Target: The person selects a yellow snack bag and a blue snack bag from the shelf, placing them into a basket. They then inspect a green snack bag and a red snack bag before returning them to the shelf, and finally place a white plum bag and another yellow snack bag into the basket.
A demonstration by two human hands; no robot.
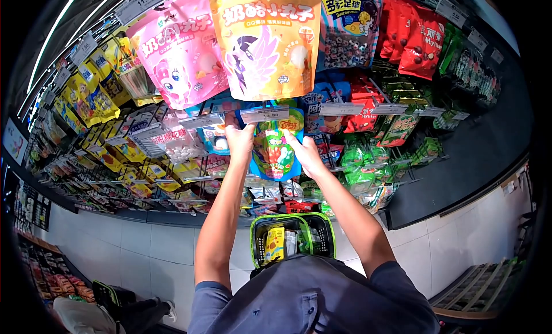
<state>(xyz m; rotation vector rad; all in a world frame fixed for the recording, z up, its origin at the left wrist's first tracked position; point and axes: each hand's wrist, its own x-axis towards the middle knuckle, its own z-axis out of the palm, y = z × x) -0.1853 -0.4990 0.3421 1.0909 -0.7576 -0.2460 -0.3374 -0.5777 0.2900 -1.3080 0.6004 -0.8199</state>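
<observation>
A blue and green candy bag (275, 153) with colourful candy pictured on its front hangs at the shelf rack in the middle of the head view. At its upper left edge is my left hand (240, 139), closed on the bag with the thumb up by the price tag (264, 114). My right hand (306, 154) grips the bag's right side, thumb lying over the front and the other fingers hidden behind. Just above hang a large orange pouch (267, 46) and a pink pouch (177, 52), both with cartoon ponies.
A black and green shopping basket (257, 242) with a yellow packet (275, 245) inside is below my hands, against my body. Yellow bags (92, 95) fill the rack's left side; red bags (421, 43) hang at right. Another person (86, 317) is at lower left.
</observation>
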